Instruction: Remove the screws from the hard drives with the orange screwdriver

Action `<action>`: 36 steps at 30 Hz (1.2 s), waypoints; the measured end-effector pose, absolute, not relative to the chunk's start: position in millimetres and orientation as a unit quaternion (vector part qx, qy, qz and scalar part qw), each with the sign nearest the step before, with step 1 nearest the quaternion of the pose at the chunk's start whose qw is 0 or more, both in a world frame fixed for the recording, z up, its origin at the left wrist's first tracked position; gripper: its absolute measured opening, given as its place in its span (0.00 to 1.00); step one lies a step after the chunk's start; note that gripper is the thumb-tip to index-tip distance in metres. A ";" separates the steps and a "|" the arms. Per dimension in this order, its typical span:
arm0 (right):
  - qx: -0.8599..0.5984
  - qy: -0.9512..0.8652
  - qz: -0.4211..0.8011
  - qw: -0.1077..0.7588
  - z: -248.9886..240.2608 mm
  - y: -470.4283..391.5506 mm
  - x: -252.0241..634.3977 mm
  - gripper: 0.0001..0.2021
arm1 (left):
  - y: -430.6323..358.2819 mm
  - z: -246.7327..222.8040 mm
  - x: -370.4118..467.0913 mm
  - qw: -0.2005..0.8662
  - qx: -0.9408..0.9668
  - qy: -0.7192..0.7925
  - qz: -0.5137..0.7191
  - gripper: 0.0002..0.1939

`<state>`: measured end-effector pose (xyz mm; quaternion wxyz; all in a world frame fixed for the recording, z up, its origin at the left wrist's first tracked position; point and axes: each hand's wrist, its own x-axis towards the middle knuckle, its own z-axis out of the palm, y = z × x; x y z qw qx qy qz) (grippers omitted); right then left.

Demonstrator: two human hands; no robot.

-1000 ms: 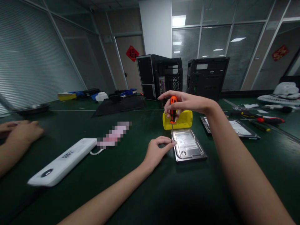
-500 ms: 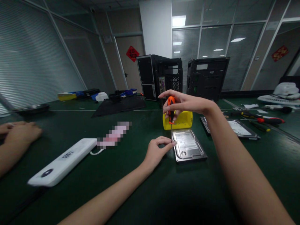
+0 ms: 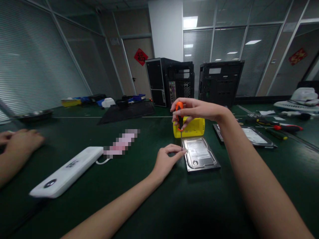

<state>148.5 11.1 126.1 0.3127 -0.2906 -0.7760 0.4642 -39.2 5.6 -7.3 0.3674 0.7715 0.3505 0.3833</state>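
Note:
An orange and black screwdriver [image 3: 179, 115] is held by its handle in my right hand [image 3: 190, 111], its shaft pointing down, close to upright. The tip comes down at the left edge of a silver hard drive [image 3: 199, 153] lying flat on the green table. My left hand [image 3: 169, 161] is closed in a pinch there, thumb and forefinger together by the screwdriver's tip. Whatever lies between those fingertips is too small to make out. Just behind the drive stands a yellow bin [image 3: 195, 128], partly covered by my right hand, with small bits inside.
Another hard drive [image 3: 254, 136] lies right, behind my right forearm, near several hand tools [image 3: 286, 127]. A white power bank [image 3: 72, 169] with a cable lies left. Two black computer cases [image 3: 221, 81] stand at the back. Another person's hands [image 3: 23, 141] rest at far left.
The screwdriver's handle and my right hand's fingers have shifted slightly left. My left hand and the hard drive stay in place.

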 end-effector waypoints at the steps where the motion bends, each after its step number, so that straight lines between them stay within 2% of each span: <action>1: -0.296 -0.782 0.451 0.312 126.4 11.1 148.5 0.12 | 5.5 -7.4 -39.2 0.368 0.771 0.350 0.384 0.10; 8: -0.327 -0.810 0.375 0.311 129.2 10.3 148.0 0.15 | 4.5 -6.7 -39.8 0.372 0.769 0.356 0.379 0.10; 30: -0.326 -0.809 0.398 0.284 126.2 13.8 144.2 0.14 | 4.3 -5.7 -37.8 0.382 0.762 0.340 0.398 0.10; 36: -0.334 -0.805 0.368 0.325 125.9 14.2 146.1 0.14 | 7.5 -8.9 -39.4 0.356 0.764 0.343 0.415 0.11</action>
